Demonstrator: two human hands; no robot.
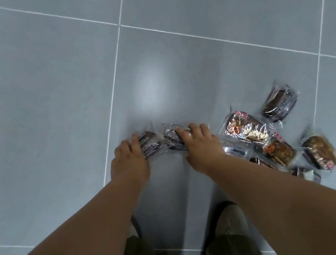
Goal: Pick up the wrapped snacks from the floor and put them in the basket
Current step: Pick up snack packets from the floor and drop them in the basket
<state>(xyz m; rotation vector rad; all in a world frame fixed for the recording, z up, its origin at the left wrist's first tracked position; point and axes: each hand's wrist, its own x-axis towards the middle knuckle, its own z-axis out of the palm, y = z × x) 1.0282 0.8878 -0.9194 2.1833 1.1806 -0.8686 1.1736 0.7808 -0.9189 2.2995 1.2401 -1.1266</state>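
Grey tiled floor [55, 98], and the picking-up step is underway. Left hand [129, 163] curls round one wrapped snack [149, 145], right hand [201, 146] lies over the neighbour pack [172, 140], grip unclear. More packs [247, 131] sit further right. Next I'd lift both and find the basket, which isn't in view.

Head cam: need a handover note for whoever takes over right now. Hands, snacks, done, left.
Left hand: fingers over the leftmost snack, which lies on the floor; grip unclear.
Right hand: fingers over the next snack; grip unclear.
Other snacks: loose cluster on the floor to the right, some overlapping.
Done: nothing visible; no basket in view.
Left: lift these two, then the rest, into the basket.
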